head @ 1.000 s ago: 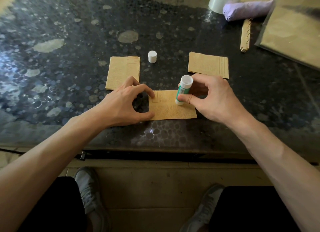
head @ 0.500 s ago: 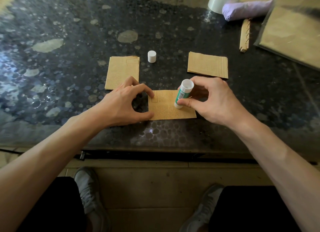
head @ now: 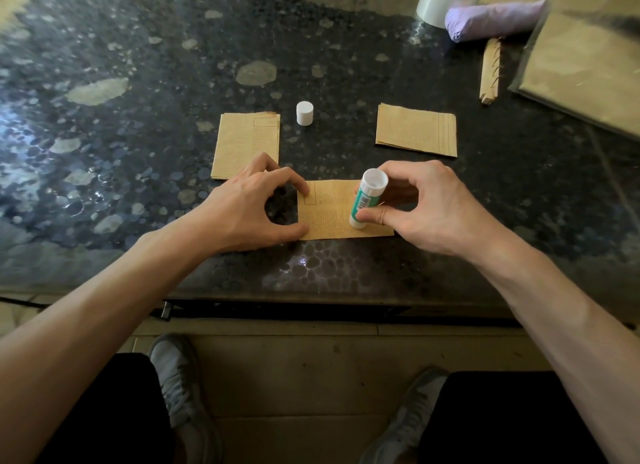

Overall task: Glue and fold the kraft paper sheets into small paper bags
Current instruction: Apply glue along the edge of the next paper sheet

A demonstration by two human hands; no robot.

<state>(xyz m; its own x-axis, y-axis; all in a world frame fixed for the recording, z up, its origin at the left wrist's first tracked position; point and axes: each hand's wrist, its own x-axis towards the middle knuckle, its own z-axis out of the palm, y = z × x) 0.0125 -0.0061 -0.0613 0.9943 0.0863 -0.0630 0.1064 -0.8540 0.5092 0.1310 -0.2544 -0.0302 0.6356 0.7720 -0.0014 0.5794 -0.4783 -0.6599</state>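
A small kraft paper sheet [head: 330, 214] lies flat near the table's front edge. My left hand [head: 249, 209] pins its left edge with the index fingertip and thumb tip, fingers arched over the table. My right hand [head: 426, 207] grips a green-and-white glue stick [head: 367, 200], its lower end standing on the right part of the sheet, tilted slightly. The stick's white cap [head: 304, 113] stands apart, farther back.
A stack of kraft sheets [head: 247, 145] lies behind my left hand; another stack [head: 415, 129] lies back right. At the far right are a tape roll [head: 440, 1], a purple bundle [head: 491, 18], a wooden piece [head: 490, 72] and a large brown sheet [head: 585, 68]. The dark stone table [head: 138, 82] ends just below my hands.
The glue stick in my right hand has shifted slightly along the sheet and tilted a little. My left hand keeps pinning the sheet's left edge.
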